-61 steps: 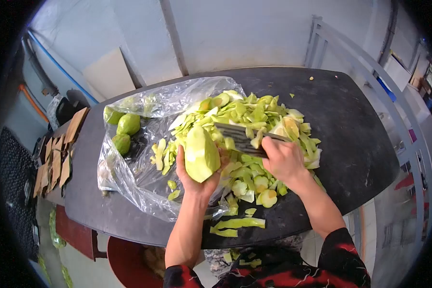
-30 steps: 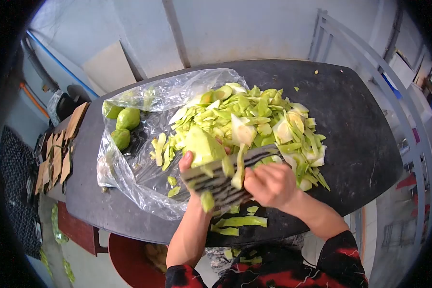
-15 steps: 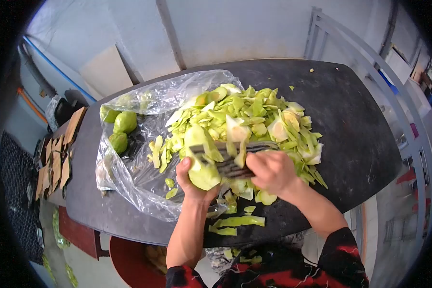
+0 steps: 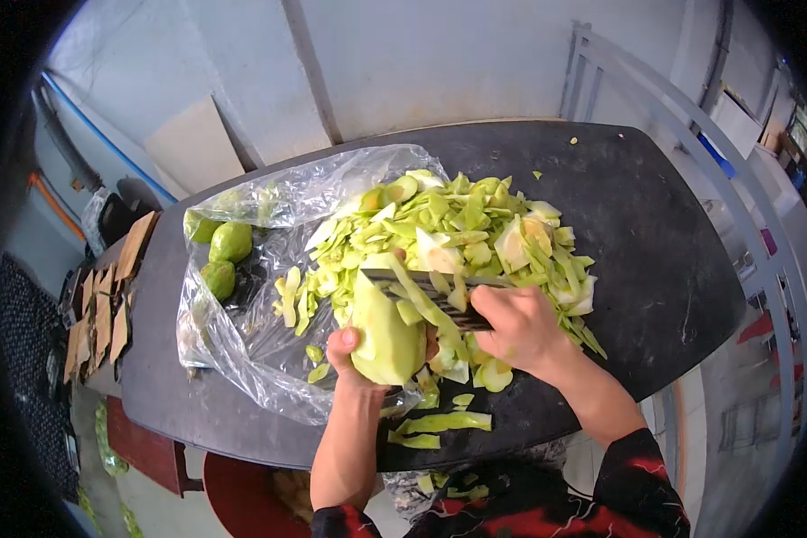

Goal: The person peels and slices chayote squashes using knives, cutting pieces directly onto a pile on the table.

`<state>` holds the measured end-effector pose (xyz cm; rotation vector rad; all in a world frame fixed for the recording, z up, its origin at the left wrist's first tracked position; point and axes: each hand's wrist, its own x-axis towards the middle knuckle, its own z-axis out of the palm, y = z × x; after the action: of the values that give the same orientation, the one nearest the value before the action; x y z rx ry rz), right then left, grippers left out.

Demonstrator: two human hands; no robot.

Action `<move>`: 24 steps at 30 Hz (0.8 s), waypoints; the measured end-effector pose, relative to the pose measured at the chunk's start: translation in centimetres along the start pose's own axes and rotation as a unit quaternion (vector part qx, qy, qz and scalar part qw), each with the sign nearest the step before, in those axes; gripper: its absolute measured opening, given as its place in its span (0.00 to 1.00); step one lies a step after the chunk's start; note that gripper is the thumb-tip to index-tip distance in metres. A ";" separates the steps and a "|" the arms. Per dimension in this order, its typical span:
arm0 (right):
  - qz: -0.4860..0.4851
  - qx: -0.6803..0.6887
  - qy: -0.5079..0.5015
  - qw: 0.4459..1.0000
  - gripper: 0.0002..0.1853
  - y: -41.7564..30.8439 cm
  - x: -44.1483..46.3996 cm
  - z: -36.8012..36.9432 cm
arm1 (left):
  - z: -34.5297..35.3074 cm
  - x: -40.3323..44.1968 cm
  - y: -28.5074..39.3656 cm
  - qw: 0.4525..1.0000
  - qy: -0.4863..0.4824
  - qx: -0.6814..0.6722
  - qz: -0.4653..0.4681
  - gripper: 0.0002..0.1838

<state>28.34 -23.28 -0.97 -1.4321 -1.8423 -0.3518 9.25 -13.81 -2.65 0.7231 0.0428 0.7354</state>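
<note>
My left hand (image 4: 351,359) is wrapped round a large, pale green, partly peeled fruit (image 4: 387,336), holding it tilted over the table's near side. My right hand (image 4: 520,327) grips a knife (image 4: 421,282) whose broad blade points left across the top of the fruit. Strips of green peel (image 4: 426,300) hang over the blade and partly hide it; the handle is mostly inside my fist. Behind the fruit spreads a wide heap of green peelings (image 4: 466,211), some with white inner sides. A few loose strips (image 4: 444,421) lie near the table's front edge.
A clear plastic bag (image 4: 269,359) lies spread under the heap's left side, with several whole green fruits (image 4: 231,242) on it. The dark table (image 4: 663,233) has rounded corners. Grey metal railing (image 4: 735,179) stands right; a red tub (image 4: 238,498) sits below.
The knife's blur has gone, and a long peel strip now hangs across its blade. The fruit has turned and shifted slightly right and down in my left hand.
</note>
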 end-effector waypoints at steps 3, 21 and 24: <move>0.028 0.001 -0.034 0.999 0.13 0.7 0.2 0.3 | -0.9 -0.2 -0.3 0.999 -0.021 -0.023 -0.018 0.56; -0.200 -0.102 0.049 0.973 0.05 -2.9 -0.7 1.3 | -1.2 0.2 -0.4 0.982 0.161 -0.078 0.062 0.36; -0.216 -0.100 0.054 0.970 0.05 -3.1 -0.9 1.5 | -0.3 0.2 -0.4 0.982 0.152 -0.102 0.049 0.36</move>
<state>24.97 -24.05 -1.86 -1.1004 -2.0645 -0.8360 9.57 -13.77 -3.08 0.4144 0.2069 0.9264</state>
